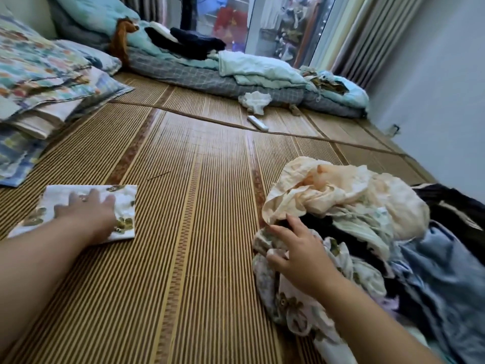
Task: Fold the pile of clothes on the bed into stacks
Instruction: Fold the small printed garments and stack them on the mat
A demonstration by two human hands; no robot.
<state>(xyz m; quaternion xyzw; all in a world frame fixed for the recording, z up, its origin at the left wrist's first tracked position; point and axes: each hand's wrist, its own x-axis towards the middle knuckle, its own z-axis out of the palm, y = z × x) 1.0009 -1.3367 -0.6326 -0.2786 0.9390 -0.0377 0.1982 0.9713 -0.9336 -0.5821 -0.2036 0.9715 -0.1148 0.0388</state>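
The left hand [86,208] lies flat at about 9 o'clock, fingers straight and spread, pressing down on a folded cloth [123,206]. This is a neat white rectangle printed with small brown-green motifs, and it rests directly on the bamboo mat [196,232] that covers the bed. The hand holds nothing.

At about 4 o'clock the right hand [301,256] reaches into the near edge of the pile of clothes [367,232]. Its thumb and curled fingers pinch a bunched fold of a patterned garment [291,306], pale with the same kind of brown-green print. That garment trails down toward 5 o'clock beneath the wrist.

The pile is unfolded and heaped along the right side of the mat. A crumpled peach garment [341,190] sits on top at 3 o'clock, dark fabric shows under it, and a blue garment [441,271] spreads toward the right edge. The folded cloth and the pile lie well apart, with bare mat between them.

Toward 12 o'clock a white remote [258,123] lies on the mat just beside a crumpled white cloth [256,101]. Folded quilts [262,72] stretch behind them. Patterned pillows [39,74] are stacked at 10 o'clock, and a brown plush toy [122,38] stands at 11 o'clock.
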